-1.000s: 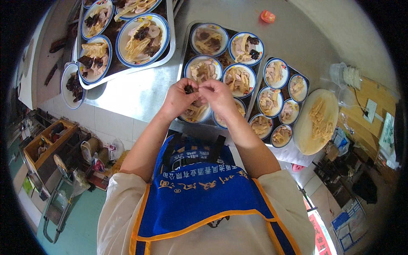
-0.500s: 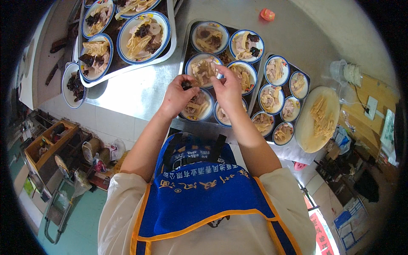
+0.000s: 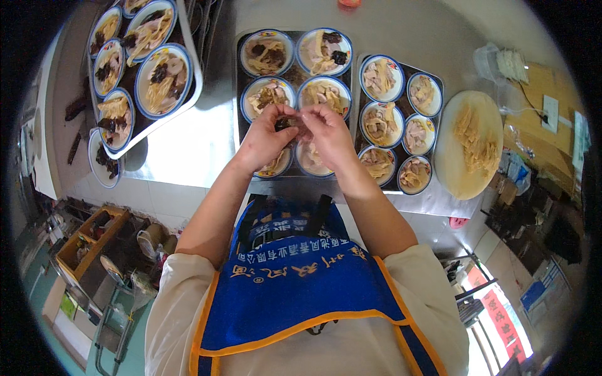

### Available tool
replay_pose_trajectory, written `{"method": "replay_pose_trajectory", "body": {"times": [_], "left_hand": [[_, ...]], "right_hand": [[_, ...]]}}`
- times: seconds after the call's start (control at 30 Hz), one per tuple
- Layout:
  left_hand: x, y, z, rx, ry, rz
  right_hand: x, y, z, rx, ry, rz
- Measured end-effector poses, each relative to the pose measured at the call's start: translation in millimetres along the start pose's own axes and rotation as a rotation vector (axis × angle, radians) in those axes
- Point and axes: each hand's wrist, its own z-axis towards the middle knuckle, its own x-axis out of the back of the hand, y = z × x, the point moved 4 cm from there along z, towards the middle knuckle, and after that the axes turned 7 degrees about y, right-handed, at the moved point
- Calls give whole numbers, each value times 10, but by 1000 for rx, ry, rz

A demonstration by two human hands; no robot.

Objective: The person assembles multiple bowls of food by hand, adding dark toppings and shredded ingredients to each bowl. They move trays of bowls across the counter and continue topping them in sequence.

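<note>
My left hand (image 3: 264, 140) is closed on a piece of dark wood ear fungus (image 3: 284, 123), which shows between thumb and fingers. Against its fingertips, my right hand (image 3: 331, 139) is pinched shut; whatever lies between its fingers is hidden. Both are above the middle tray (image 3: 241, 103) of blue-rimmed bowls filled with pale meat slices and yellowish strips. Dark fungus (image 3: 339, 57) tops the food in the tray's far right bowl. Just beyond my hands are two bowls with no dark pieces visible on top. My hands partly cover the two nearest bowls.
To the right, a smaller tray (image 3: 441, 84) carries several similar bowls beside a round board (image 3: 450, 178) heaped with yellowish strips (image 3: 475, 141). A white-edged tray (image 3: 195, 94) of filled bowls stands at the left. Partly beneath it is a bowl of dark fungus (image 3: 108, 161).
My right hand has moved from over a bowl to meet my left fingertips, and its fingers have closed. The view has shifted, so the trays appear further left.
</note>
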Motion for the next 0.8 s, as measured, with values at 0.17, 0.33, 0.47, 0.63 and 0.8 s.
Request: {"method": "replay_pose_trajectory", "body": {"times": [0.17, 0.33, 0.47, 0.63, 0.8], "left_hand": [[-261, 89, 39, -127, -52, 56], [-421, 204, 52, -232, -68, 227], [-464, 167, 96, -51, -28, 149], [-517, 60, 112, 51, 54, 99], [-538, 82, 131, -42, 44, 311]], "right_hand": [[131, -76, -80, 25, -29, -8], [290, -121, -62, 13, 1, 69], [441, -119, -36, 44, 84, -36], [520, -166, -18, 200, 113, -195], [553, -136, -48, -29, -96, 28]]}}
